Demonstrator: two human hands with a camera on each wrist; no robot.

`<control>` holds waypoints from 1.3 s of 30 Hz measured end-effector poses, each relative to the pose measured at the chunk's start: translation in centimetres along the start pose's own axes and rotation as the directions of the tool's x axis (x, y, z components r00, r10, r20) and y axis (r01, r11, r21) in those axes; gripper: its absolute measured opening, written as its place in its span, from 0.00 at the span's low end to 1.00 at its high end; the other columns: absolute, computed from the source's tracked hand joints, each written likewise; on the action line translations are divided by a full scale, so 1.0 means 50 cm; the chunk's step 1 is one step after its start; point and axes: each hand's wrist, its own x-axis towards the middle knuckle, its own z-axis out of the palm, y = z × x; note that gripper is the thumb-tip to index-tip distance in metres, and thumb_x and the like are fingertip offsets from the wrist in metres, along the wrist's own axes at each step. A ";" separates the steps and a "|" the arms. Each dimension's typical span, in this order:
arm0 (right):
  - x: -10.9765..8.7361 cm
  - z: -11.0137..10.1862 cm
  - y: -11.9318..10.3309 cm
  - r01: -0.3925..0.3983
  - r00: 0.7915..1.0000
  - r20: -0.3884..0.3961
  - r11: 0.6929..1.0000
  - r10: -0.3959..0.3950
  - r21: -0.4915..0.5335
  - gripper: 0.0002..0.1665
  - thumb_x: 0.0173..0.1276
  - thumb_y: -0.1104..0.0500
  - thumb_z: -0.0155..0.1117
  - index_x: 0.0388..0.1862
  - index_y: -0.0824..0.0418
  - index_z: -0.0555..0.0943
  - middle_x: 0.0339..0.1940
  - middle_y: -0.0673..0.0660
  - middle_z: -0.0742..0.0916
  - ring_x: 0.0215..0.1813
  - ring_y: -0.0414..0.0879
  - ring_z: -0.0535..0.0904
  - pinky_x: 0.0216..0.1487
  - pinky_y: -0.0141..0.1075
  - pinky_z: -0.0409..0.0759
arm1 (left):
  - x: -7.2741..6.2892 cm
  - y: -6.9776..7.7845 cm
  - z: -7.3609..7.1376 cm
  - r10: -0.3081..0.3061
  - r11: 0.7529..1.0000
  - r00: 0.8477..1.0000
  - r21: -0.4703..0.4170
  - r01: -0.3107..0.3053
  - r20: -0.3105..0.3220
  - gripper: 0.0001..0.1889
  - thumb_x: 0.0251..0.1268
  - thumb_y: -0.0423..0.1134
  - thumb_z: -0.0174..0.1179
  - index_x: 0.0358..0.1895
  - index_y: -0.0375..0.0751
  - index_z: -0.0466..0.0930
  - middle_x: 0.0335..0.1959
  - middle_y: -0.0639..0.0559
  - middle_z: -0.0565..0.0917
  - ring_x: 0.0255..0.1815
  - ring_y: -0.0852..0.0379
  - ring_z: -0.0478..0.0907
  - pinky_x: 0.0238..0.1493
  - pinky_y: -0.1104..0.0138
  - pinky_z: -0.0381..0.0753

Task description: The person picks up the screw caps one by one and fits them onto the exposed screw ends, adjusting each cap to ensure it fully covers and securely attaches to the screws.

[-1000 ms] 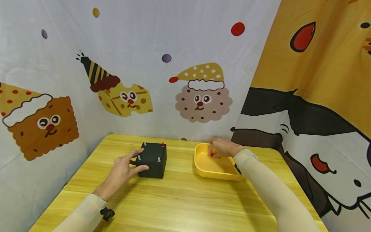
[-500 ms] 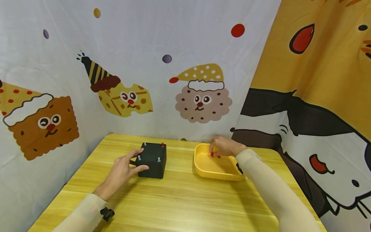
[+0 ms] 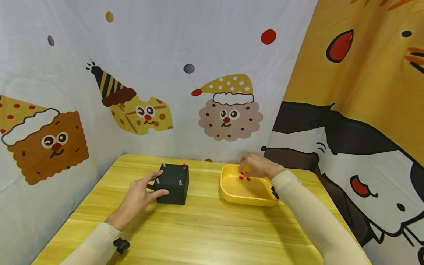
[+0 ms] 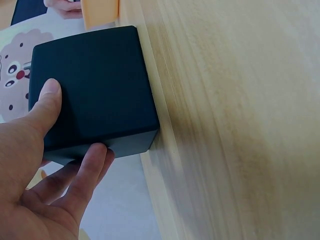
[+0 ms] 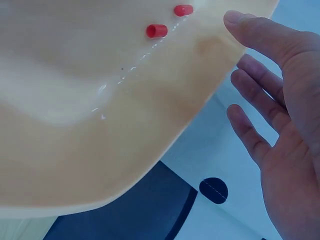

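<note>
Three small red plastic-looking cylinders (image 3: 248, 179) show inside the shallow, round-cornered yellow tray (image 3: 248, 200), towards its far side. Over that far rim hangs the person's right hand (image 3: 258, 166), fingers loosely bent and a little apart as far as they show; the nearest cylinder sits right at the fingertips, and from where I stand I can't tell whether it is pinched or just beside them. Well to the left, on the yellow wood-grained table (image 3: 185, 235), stands a matt black cube-shaped box (image 3: 170, 175). Four short pegs (image 3: 180, 183) rise from its top, three grey and the far-right one red-topped. The person's left hand (image 3: 136, 193) grips the box from its left side, spread partway around it, thumb against one face and fingertips against another.
</note>
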 end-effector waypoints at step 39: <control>-0.057 -0.009 -0.068 0.078 0.978 -0.202 0.988 -0.049 0.136 0.13 0.77 0.65 0.82 0.56 0.55 0.96 0.53 0.52 0.96 0.54 0.51 0.95 0.60 0.48 0.98 | 0.000 -0.001 0.000 0.016 1.000 1.000 0.015 -0.016 -0.014 0.39 0.63 0.47 0.89 0.76 0.41 0.86 0.69 0.31 0.92 0.48 0.36 0.98 0.45 0.47 1.00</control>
